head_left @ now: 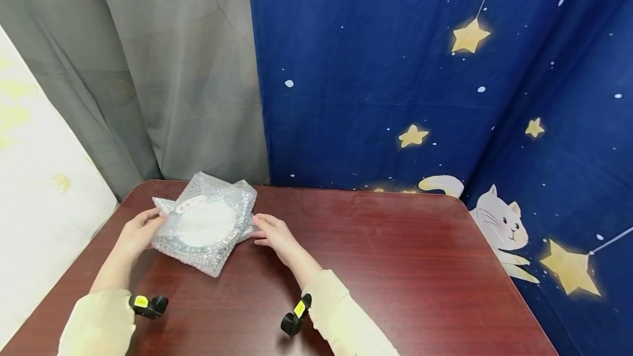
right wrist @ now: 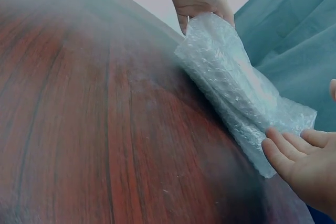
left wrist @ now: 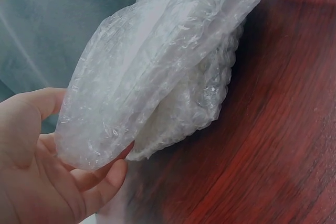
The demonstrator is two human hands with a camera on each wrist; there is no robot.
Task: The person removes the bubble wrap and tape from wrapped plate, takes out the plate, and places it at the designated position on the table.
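Note:
A round white plate (head_left: 210, 221) with a patterned rim lies inside a sheet of clear bubble wrap (head_left: 210, 265) at the far left of the table. My left hand (head_left: 142, 231) holds the wrap's left edge, and in the left wrist view its fingers curl under the bubble wrap (left wrist: 115, 93). At the opposite side, my right hand (head_left: 277, 237) touches the right edge. Its fingers (right wrist: 286, 148) look nearly straight against the wrap in the right wrist view, with the thumb standing apart. Layers of wrap hide the plate's underside.
The dark red wooden table (head_left: 395, 268) extends to the right of the package. Behind its far edge hang a grey curtain (head_left: 198, 70) and a blue curtain (head_left: 366, 70) with stars. A white wall (head_left: 39, 207) borders the left side.

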